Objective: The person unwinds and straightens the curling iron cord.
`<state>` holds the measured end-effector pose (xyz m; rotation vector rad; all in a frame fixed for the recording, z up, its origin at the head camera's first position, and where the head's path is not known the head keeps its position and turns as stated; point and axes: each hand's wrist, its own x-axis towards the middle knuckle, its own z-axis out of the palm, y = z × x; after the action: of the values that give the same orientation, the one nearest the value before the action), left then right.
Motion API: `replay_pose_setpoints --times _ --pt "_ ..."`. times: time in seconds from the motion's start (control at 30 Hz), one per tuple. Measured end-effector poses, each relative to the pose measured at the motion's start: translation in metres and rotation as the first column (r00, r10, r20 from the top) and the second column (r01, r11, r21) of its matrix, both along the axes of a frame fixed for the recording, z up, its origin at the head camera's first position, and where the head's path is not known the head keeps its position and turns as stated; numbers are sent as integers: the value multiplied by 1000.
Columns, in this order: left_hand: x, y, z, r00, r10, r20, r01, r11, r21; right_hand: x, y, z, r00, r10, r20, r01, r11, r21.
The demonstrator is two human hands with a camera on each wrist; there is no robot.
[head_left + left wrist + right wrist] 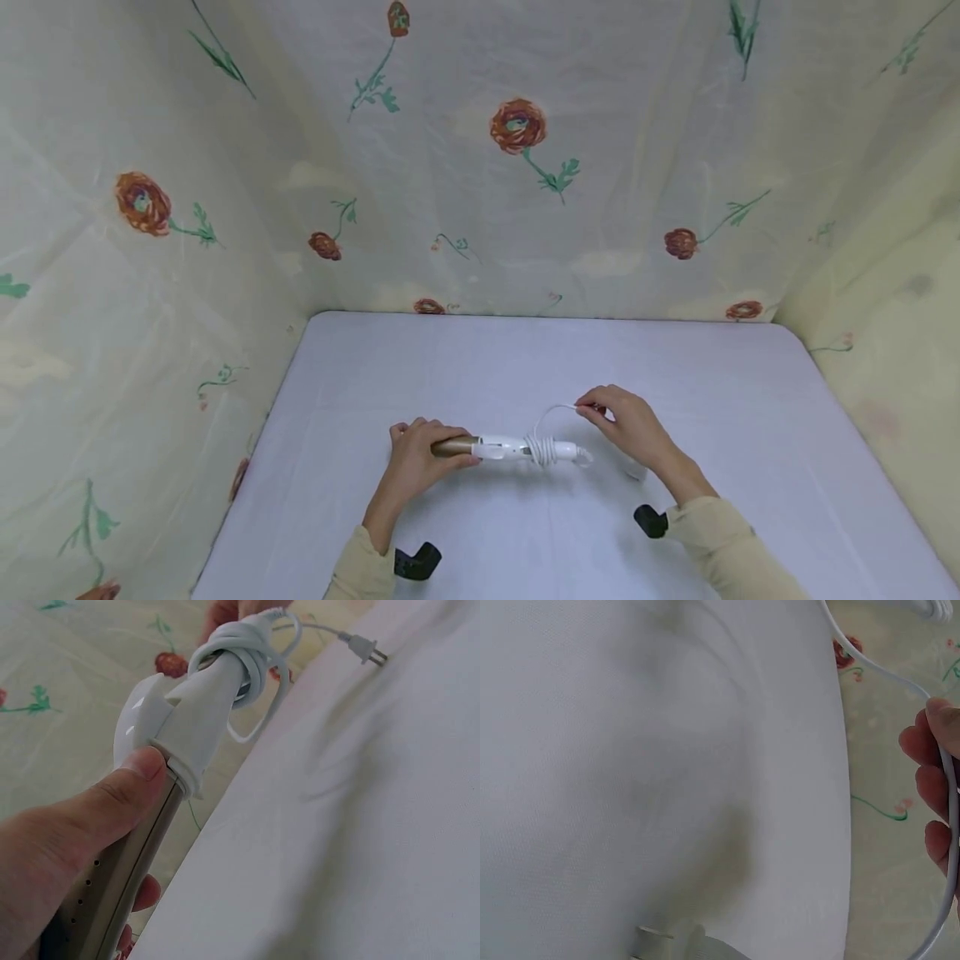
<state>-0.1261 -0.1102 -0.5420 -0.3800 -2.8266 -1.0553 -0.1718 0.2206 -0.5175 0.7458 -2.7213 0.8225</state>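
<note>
A hair styling iron with a white handle (pixel 498 448) and a brown barrel (pixel 450 447) is held level above the table. My left hand (pixel 420 454) grips the barrel, its thumb (pixel 112 795) lying along it near the white part. White cord (pixel 543 451) is wound in several loops around the handle. One stretch of that cord (pixel 889 673) runs to my right hand (pixel 626 425), which pinches it between thumb and fingers. Below the right hand hangs the cord's free end with a two-pin plug (pixel 362 649).
A white-covered table (pixel 390 358) lies under both hands. Flower-printed curtain (pixel 465 183) encloses it at the back and sides. Dark wrist devices (pixel 417 562) show by both sleeves.
</note>
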Motion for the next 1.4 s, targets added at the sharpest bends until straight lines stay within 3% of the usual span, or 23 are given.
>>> replay_pose_setpoints --times 0.17,0.5,0.7,1.13,1.3,1.4 --pt "2 -3 -1 1000 9 -1 -9 1000 3 -4 -4 -13 999 31 18 -31 999 25" --pt "-2 -1 1 1000 12 -16 -11 1000 4 -5 -3 -32 992 -13 129 10 1000 21" --pt "-1 -1 1 1000 11 -12 -11 1000 14 -2 -4 -44 988 -11 157 10 1000 7" --pt "-2 3 4 999 42 -14 -41 999 30 8 -2 -71 1000 8 29 -8 1000 -2" --pt "-3 4 4 998 67 -22 -66 997 36 15 -6 -75 983 -79 169 84 996 -24" --pt "-3 4 2 997 72 -34 -71 997 34 20 -8 -76 981 -94 172 104 993 -55"
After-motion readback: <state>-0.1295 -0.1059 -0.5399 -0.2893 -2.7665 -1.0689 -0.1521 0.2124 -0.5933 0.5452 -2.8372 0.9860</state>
